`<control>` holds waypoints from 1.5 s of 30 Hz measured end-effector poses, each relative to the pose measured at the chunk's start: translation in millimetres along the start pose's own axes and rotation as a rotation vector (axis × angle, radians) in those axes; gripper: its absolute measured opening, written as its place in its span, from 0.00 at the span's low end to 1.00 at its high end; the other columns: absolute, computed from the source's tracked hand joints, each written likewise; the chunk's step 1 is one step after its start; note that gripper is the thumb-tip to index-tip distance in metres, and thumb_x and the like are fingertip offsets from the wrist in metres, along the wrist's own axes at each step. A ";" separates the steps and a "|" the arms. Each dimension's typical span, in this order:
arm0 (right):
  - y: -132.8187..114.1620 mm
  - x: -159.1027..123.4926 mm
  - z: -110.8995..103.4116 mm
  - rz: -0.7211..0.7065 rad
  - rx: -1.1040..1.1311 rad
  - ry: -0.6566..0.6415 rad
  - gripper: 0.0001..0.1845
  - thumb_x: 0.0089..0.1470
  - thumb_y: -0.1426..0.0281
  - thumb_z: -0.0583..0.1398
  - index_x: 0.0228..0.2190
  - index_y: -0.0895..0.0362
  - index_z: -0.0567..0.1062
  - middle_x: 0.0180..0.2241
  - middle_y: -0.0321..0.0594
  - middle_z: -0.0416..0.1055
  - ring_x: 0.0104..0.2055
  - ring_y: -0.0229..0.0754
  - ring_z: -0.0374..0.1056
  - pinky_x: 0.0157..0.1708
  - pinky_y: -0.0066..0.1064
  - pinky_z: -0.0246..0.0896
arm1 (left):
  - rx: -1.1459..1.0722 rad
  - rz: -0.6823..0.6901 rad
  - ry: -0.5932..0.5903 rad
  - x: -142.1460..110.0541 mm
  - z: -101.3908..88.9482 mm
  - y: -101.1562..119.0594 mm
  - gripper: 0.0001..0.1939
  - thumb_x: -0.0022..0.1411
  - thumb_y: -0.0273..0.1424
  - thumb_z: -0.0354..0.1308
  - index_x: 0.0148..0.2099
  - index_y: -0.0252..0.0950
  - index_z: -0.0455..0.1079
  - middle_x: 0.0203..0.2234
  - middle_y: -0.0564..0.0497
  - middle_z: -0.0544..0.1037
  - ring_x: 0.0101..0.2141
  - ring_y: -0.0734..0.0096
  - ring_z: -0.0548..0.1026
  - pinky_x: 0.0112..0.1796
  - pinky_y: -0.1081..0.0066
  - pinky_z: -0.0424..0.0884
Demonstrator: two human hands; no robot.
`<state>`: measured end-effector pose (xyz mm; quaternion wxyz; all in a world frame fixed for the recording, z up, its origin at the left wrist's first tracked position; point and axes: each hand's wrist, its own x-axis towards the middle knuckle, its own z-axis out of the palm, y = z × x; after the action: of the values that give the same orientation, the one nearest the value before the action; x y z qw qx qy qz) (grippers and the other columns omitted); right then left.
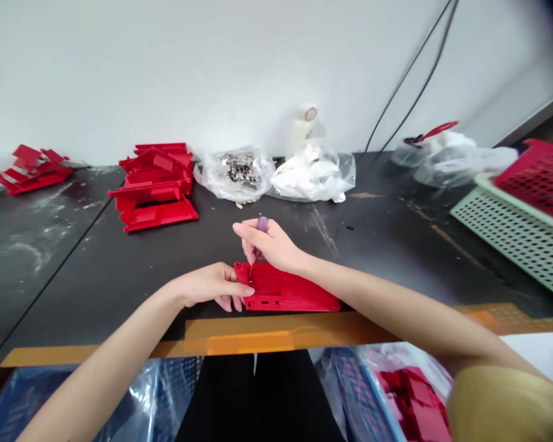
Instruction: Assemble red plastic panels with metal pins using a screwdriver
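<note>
Right now, right grip closed on a purple tool, likely a screwdriver, tip down on red panel just below; left grip clasps panel's left end, thumb on top. Panel's on the surface, red stack beyond left grip.

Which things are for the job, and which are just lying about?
In the job:
red panel, touched by left hand
thin tool in right hand

Seemingly just lying about:
stack of red parts
bag of dark bits
bag of white pieces
pale green basket

No lettering, label, brand, number or sign can be read
</note>
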<state>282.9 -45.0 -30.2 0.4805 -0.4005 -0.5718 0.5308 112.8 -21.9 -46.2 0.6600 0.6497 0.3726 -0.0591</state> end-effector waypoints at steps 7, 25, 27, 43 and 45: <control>-42.2 -15.1 -49.0 0.148 0.047 0.303 0.24 0.58 0.52 0.54 0.20 0.56 0.61 0.14 0.30 0.62 0.12 0.27 0.44 0.12 0.22 0.37 | 0.218 0.227 0.538 -7.8 28.6 -15.8 0.10 0.56 0.30 0.52 0.41 0.38 0.69 0.29 0.54 0.73 0.27 0.71 0.70 0.32 0.70 0.69; -47.0 -53.1 -21.8 0.325 -0.757 -0.015 0.14 0.54 0.59 0.60 0.26 0.57 0.74 0.10 0.30 0.63 0.15 0.35 0.59 0.25 0.29 0.53 | 0.289 0.512 1.099 -21.4 23.2 -11.2 0.08 0.62 0.37 0.52 0.41 0.40 0.59 0.32 0.52 0.75 0.32 0.65 0.75 0.36 0.68 0.66; -47.7 -56.2 -15.8 0.326 -0.753 -0.049 0.21 0.55 0.58 0.60 0.16 0.56 0.67 0.09 0.32 0.62 0.16 0.35 0.59 0.27 0.30 0.53 | 0.242 0.511 1.113 -24.5 21.0 -7.5 0.08 0.60 0.37 0.53 0.40 0.40 0.61 0.31 0.52 0.77 0.31 0.66 0.75 0.36 0.70 0.66; -38.8 -93.7 1.4 0.399 -0.446 -0.145 0.34 0.60 0.59 0.54 0.06 0.55 0.58 0.06 0.33 0.55 0.14 0.31 0.52 0.32 0.30 0.57 | -0.026 0.457 1.150 -24.7 47.5 -3.4 0.09 0.54 0.34 0.58 0.34 0.36 0.75 0.26 0.54 0.78 0.27 0.71 0.74 0.30 0.74 0.67; -38.1 -97.3 1.3 0.374 -0.429 -0.155 0.34 0.60 0.58 0.54 0.07 0.55 0.58 0.07 0.33 0.56 0.15 0.32 0.54 0.32 0.30 0.57 | -0.041 0.484 1.169 -23.5 49.1 -2.9 0.10 0.53 0.34 0.58 0.35 0.36 0.76 0.26 0.54 0.78 0.27 0.71 0.73 0.31 0.73 0.68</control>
<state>304.7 -144.0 -4.5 0.2337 -0.5497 -0.6220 0.5063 114.8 -76.2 -41.2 0.3546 0.6276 0.5152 0.4636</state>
